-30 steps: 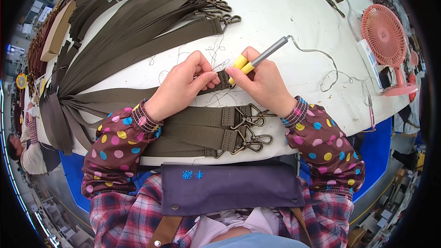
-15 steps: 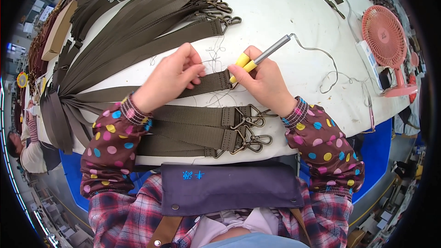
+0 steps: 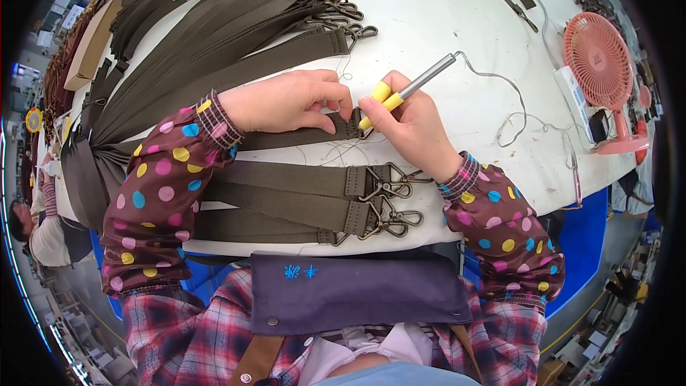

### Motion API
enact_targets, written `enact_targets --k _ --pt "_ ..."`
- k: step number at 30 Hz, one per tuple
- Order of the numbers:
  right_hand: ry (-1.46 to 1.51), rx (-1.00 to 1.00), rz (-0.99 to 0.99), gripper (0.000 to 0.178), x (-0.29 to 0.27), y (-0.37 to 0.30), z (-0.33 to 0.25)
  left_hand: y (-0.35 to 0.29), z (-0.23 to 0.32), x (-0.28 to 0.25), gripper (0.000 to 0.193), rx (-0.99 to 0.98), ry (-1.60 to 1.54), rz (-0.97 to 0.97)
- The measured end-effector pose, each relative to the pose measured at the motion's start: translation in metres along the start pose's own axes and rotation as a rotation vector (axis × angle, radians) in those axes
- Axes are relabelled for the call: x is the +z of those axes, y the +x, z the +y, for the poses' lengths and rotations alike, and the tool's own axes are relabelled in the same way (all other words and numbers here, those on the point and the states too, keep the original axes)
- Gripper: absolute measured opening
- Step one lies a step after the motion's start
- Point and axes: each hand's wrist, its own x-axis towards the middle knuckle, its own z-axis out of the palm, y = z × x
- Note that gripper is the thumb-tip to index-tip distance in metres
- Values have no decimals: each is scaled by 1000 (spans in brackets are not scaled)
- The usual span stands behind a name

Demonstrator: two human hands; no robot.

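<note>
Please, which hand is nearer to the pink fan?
Right. The right hand is left of the pink fan; the left hand is farther left, at the dark strap.

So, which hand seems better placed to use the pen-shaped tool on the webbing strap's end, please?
Probably the right hand: its grip holds the corded pen-shaped tool beside the webbing strap's end; the left hand, over the strap, shows no tool.

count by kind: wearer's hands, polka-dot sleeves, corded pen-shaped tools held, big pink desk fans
Left hand, right hand: 2
Polka-dot sleeves: 2
Corded pen-shaped tool: 1
Big pink desk fan: 1
Total: 6
</note>
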Motion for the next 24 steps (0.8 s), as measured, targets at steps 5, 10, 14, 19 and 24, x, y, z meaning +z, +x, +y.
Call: enact_targets --k 5,10,14,19,24 --pt "-103 -10 -7 25 -2 -1 1 10 -7 -3 16 95 7 -110" --pt "-100 -22 -2 26 -1 -2 -2 10 1 -3 15 -21 -12 -81" --pt "-131 -16 -15 26 -1 -1 -3 16 -4 -1 19 56 18 -112" --pt "-142 -29 -19 27 1 -1 -2 14 -4 7 15 39 -20 -9" --pt "-168 -33 -16 28 -1 -2 -2 13 -2 10 18 3 -14 31"
